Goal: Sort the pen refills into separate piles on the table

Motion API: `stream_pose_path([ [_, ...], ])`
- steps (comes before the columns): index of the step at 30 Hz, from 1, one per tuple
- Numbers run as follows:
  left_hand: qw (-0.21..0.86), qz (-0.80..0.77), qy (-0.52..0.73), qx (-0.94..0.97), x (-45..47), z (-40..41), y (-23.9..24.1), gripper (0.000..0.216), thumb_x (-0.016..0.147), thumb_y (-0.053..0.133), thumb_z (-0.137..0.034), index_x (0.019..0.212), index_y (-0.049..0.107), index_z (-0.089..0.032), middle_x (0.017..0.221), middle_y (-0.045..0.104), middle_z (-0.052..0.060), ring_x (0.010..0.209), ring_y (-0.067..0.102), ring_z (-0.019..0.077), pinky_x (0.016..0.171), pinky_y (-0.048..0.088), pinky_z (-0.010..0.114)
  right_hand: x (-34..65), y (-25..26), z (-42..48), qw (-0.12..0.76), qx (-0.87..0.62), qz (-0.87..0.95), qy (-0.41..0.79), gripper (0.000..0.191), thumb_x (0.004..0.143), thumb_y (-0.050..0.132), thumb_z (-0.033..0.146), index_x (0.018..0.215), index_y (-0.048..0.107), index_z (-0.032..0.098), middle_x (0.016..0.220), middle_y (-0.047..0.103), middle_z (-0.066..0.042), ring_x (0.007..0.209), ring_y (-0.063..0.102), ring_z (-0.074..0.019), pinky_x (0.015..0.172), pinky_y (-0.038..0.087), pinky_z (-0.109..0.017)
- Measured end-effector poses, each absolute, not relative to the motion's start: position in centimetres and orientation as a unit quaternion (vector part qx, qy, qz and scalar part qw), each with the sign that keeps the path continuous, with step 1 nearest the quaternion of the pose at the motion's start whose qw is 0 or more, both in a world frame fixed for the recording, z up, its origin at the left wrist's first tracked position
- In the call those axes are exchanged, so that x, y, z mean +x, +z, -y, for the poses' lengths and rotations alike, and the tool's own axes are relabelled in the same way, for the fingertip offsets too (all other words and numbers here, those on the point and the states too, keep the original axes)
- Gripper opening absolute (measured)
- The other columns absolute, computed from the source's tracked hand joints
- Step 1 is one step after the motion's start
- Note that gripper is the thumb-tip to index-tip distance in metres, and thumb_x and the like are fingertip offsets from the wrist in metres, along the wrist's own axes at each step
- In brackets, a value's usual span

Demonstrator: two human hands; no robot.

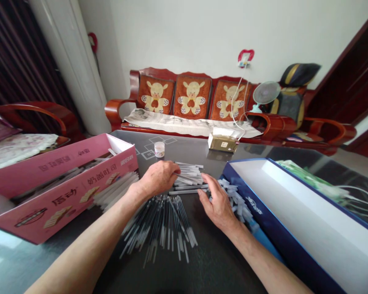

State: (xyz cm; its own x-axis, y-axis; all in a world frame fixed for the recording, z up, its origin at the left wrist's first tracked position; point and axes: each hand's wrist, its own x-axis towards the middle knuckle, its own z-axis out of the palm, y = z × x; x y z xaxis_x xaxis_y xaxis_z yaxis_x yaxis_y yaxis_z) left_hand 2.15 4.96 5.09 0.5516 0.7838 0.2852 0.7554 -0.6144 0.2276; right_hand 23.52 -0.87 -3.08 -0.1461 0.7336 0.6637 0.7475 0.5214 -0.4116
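Lying crosswise on the counter [216, 257], the stacked white tubes [190, 170] point their ends at the left hand [159, 178] and the right hand [220, 204]. The left grip is bunched at its end (clamped on one or not, cannot tell); the right grip stands apart, just beside the other.

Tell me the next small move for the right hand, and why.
Perhaps close the right hand on the small pile of pale sticks: it stands open beside the pile's right end, while the left hand is at the opposite end.
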Motion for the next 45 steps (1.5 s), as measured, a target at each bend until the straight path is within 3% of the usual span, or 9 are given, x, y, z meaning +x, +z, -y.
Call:
stream_pose_path([
  [5,0.190,-0.412,0.305,0.837,3.2,-4.8,4.2,0.024,0.073,0.061,-0.020,0.097,0.068,-0.021,0.079,0.069,-0.001,0.071,0.063,0.0122,0.072,0.048,0.023,23.6,-2.6,0.9,0.451,-0.479,0.753,0.007,0.024,0.092,0.046,0.024,0.113,0.058,0.020,0.106,0.067,-0.010,0.100,0.063,-0.0214,0.088,0.050,-0.036],
  [13,0.327,-0.408,0.448,0.726,4.0,-5.7,2.2,0.071,0.065,0.074,-0.027,0.131,0.047,-0.024,0.092,0.062,-0.001,0.061,0.058,0.0075,0.058,0.047,0.021,23.8,-2.1,0.8,0.490,-0.522,0.693,0.083,0.021,0.092,0.045,0.028,0.102,0.061,0.019,0.081,0.070,-0.006,0.066,0.067,-0.0173,0.069,0.053,-0.031],
  [17,0.383,-0.340,0.464,0.723,3.8,-5.8,2.6,0.064,0.067,0.072,-0.025,0.127,0.051,-0.023,0.097,0.060,0.000,0.063,0.057,0.0061,0.060,0.047,0.021,23.9,-1.9,0.8,0.505,-0.526,0.675,0.113,0.023,0.091,0.045,0.031,0.102,0.060,0.019,0.084,0.071,-0.007,0.066,0.067,-0.0174,0.066,0.053,-0.030],
  [22,0.513,-0.312,0.523,0.605,4.4,-5.3,3.4,0.060,0.063,0.077,-0.031,0.118,0.057,-0.016,0.080,0.062,0.000,0.065,0.059,0.0090,0.062,0.048,0.022,22.5,-2.1,1.3,0.538,-0.527,0.612,0.243,0.029,0.090,0.046,0.041,0.103,0.059,0.019,0.078,0.070,-0.005,0.064,0.067,-0.0172,0.059,0.051,-0.028],
  [25,0.572,-0.346,0.496,0.554,5.9,-4.1,3.0,0.044,0.068,0.073,-0.040,0.101,0.065,-0.012,0.076,0.064,0.002,0.068,0.060,0.0109,0.063,0.048,0.023,21.0,-2.0,2.2,0.530,-0.504,0.593,0.336,0.030,0.090,0.047,0.045,0.103,0.059,0.020,0.077,0.070,-0.003,0.060,0.065,-0.0160,0.054,0.049,-0.026],
  [28,0.594,-0.330,0.478,0.557,6.9,-3.0,2.8,0.044,0.080,0.058,-0.049,0.105,0.063,-0.013,0.081,0.065,0.005,0.072,0.062,0.0132,0.064,0.050,0.025,20.1,-1.8,3.0,0.497,-0.469,0.617,0.391,0.028,0.090,0.049,0.044,0.097,0.062,0.021,0.078,0.071,-0.003,0.066,0.066,-0.0167,0.058,0.049,-0.027],
  [30,0.531,-0.340,0.466,0.621,6.8,-2.6,2.9,0.046,0.088,0.046,-0.049,0.113,0.060,-0.014,0.075,0.063,0.003,0.065,0.060,0.0121,0.059,0.048,0.024,20.1,-1.7,3.1,0.497,-0.456,0.629,0.386,0.027,0.089,0.050,0.043,0.094,0.065,0.021,0.082,0.071,-0.004,0.074,0.067,-0.0178,0.065,0.051,-0.028],
  [37,0.005,-0.395,0.233,0.889,5.8,-2.5,1.9,0.036,0.095,0.035,-0.040,0.115,0.060,-0.023,0.085,0.065,0.005,0.075,0.063,0.0164,0.062,0.045,0.023,21.7,-3.2,1.2,0.613,-0.479,0.488,0.396,0.031,0.084,0.058,0.047,0.102,0.063,0.022,0.087,0.070,-0.004,0.076,0.066,-0.0189,0.059,0.053,-0.028],
  [45,-0.089,-0.374,0.163,0.909,6.2,-2.3,0.7,0.033,0.097,0.030,-0.035,0.094,0.059,-0.018,0.083,0.060,0.006,0.080,0.060,0.0172,0.063,0.045,0.023,21.7,-3.2,0.8,0.633,-0.473,0.375,0.485,0.029,0.071,0.072,0.047,0.081,0.068,0.020,0.074,0.069,-0.001,0.063,0.063,-0.0143,0.050,0.048,-0.023],
])
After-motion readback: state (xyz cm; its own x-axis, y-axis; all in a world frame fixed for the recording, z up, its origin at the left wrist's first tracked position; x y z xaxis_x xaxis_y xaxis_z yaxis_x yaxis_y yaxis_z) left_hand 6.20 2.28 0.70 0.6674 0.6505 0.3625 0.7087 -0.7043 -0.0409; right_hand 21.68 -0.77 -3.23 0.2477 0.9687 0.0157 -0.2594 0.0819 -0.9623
